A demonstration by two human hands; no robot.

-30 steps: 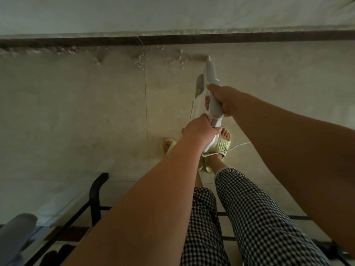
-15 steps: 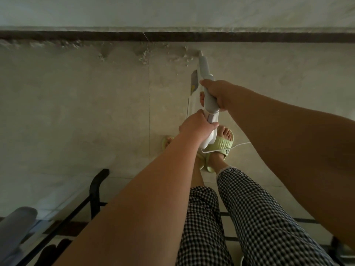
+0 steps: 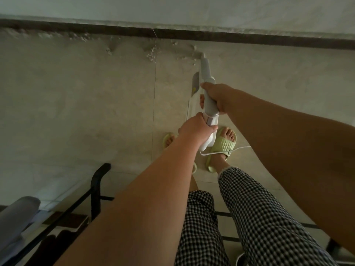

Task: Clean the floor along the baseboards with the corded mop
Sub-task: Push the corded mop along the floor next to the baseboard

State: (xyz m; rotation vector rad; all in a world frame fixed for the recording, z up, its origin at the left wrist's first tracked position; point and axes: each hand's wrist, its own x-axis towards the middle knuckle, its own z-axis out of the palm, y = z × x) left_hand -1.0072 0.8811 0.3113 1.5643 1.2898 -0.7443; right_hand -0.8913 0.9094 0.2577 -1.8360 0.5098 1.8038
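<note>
The pale tiled floor [image 3: 76, 112] fills most of my view, running up to a dark baseboard [image 3: 249, 38] at the foot of a light wall [image 3: 172, 8], with clumps of whitish dust [image 3: 151, 52] scattered on the tiles just beside that dark strip. My two bare forearms reach down and forward from the bottom of the view, and below them are my legs in black-and-white checked trousers [image 3: 259, 217]. At the lower left stands a black metal frame [image 3: 96, 181] with a grey rounded shape [image 3: 17, 214] beside it that I cannot identify. The white corded mop [image 3: 206, 73] stands nearly end-on beneath me, its body pointing down toward the floor so that its far tip lies near the baseboard, among the dust; its head is hidden from me. My right hand [image 3: 219, 96] is wrapped around the upper part of the handle, fingers curled under it. My left hand [image 3: 194, 127] grips the handle just behind that, closer to my body, fingers closed round it, the two hands almost touching. My feet wear light green slippers [image 3: 222, 146], the right one plainly seen and the left mostly hidden behind my left hand. A thin white cord [image 3: 238, 149] leaves the near end of the handle and trails across the right slipper toward the right.
</note>
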